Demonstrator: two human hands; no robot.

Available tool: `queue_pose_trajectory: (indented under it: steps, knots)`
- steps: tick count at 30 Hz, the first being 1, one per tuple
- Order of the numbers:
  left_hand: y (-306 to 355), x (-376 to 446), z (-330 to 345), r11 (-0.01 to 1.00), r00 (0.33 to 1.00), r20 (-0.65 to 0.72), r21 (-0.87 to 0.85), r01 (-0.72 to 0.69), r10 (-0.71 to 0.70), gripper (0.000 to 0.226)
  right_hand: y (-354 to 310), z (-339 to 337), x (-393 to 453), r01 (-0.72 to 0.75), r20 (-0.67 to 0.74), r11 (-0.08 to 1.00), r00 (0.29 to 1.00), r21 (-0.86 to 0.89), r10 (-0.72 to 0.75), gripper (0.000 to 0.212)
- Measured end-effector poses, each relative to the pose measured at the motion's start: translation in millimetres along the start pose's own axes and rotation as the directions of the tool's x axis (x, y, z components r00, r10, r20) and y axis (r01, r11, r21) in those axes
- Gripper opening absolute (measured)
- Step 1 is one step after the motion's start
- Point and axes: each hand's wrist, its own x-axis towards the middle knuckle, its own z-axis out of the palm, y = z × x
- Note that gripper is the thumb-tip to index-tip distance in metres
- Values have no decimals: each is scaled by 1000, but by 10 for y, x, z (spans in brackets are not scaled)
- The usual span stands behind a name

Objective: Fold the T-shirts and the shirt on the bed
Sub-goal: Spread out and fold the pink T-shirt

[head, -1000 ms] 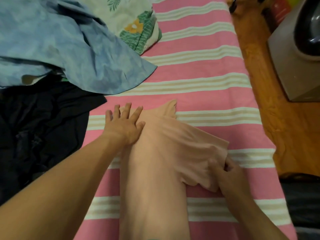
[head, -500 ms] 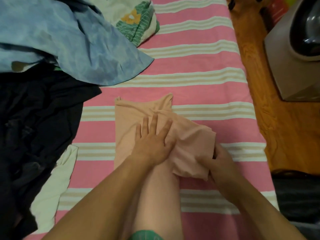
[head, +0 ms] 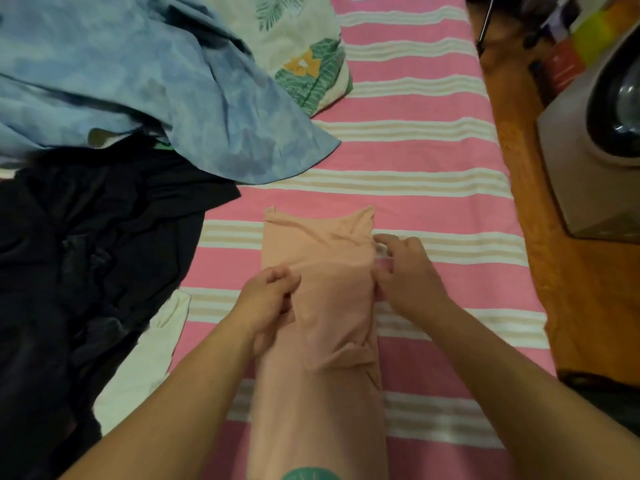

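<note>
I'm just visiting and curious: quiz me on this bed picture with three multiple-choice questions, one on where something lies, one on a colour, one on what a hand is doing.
1. Where does the blue garment lie?
A. Beyond the hands, on the left
B. On the floor
C. Under the peach T-shirt

2. What colour are the bed cover's broad stripes?
A. Green
B. Pink
C. Grey

3. What is the left hand doing?
A. Lying flat on the floor
B. Gripping the left edge of the peach T-shirt
C. Holding the dark clothes

Answers: 1 A, it is heaped at upper left; 2 B, pink bands between pale stripes; 3 B, its fingers curl on the fabric's edge.
</note>
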Motion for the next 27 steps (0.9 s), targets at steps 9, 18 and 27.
queue_pose_trajectory:
  steps: [9, 18, 27]
  knots:
    - [-43, -103, -110, 876, 872, -305, 418, -239, 383, 46, 55, 111, 544, 108, 238, 991, 968, -85, -85, 25]
    - [-625, -481, 69, -315, 357, 866, 468, -825, 350, 22, 86, 87, 757, 146, 221, 984, 968, -97, -122, 30]
    - [-343, -363, 53, -117, 600, 626, 734, -669, 499, 29, 106, 190, 696, 151, 22, 986, 988, 68, -152, 30]
